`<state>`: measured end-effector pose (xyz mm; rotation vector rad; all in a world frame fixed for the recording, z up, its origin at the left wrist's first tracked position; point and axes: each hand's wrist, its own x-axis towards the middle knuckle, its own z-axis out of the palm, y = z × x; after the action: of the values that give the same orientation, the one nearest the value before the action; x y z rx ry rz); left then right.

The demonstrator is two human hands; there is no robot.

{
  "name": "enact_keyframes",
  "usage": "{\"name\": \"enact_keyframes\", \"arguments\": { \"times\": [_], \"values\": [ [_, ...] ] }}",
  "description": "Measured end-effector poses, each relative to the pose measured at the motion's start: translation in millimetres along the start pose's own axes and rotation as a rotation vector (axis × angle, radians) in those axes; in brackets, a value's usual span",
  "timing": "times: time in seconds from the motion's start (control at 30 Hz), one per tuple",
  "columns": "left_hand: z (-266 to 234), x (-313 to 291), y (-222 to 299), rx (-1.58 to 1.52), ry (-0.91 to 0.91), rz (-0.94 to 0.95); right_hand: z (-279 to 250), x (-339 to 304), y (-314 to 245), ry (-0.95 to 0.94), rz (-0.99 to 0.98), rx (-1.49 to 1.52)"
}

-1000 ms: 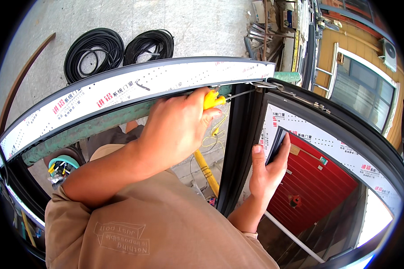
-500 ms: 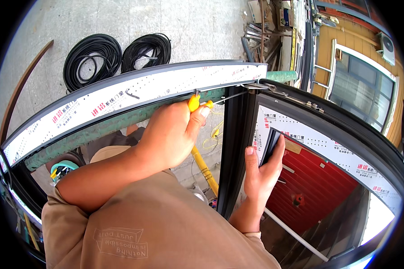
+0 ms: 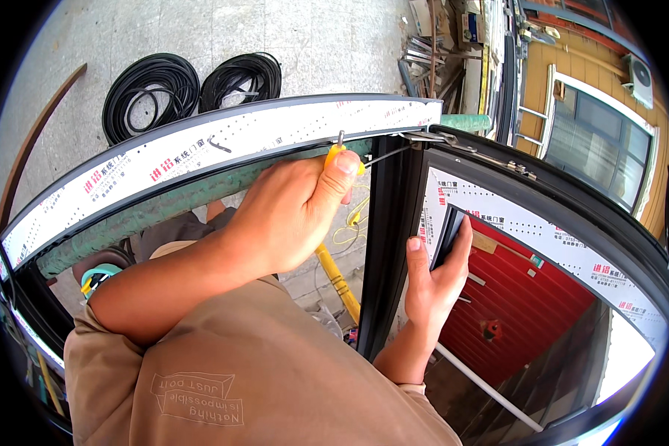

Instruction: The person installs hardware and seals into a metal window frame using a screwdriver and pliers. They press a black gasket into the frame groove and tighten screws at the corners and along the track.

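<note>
My left hand point(image 3: 290, 215) is shut on a yellow-handled screwdriver point(image 3: 337, 154), its metal tip standing upright against the underside of a long dark window frame covered in white protective film point(image 3: 201, 152). My right hand point(image 3: 435, 279) grips the inner edge of a black window sash point(image 3: 383, 245) that swings out from the frame's corner. A thin metal hinge arm point(image 3: 424, 137) links sash and frame just right of the tool. My tan shirt fills the lower part of the view.
Two coils of black rubber strip point(image 3: 149, 93) lie on the concrete floor beyond the frame. A green beam point(image 3: 163, 208) runs under the frame. A yellow hose point(image 3: 338, 279) and a red ribbed panel point(image 3: 528, 297) lie below. Scrap metal point(image 3: 431, 52) is piled at the top.
My left hand turned the yellow screwdriver from pointing right to standing upright against the frame. My right hand stayed on the sash edge.
</note>
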<state>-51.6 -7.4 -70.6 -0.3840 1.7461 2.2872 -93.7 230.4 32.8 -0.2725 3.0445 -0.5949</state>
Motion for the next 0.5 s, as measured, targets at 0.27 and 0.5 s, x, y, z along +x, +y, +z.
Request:
{"name": "enact_keyframes", "arguments": {
  "times": [0.27,0.5],
  "values": [
    [0.8,-3.3,-6.9,0.022,0.108,0.099,0.1,3.2,-2.0,0.003,-0.031,-0.014],
    [-3.8,-32.1,-8.4,-0.063,0.002,-0.072,-4.3,0.5,0.8,-0.030,-0.018,-0.054]
  ]
}}
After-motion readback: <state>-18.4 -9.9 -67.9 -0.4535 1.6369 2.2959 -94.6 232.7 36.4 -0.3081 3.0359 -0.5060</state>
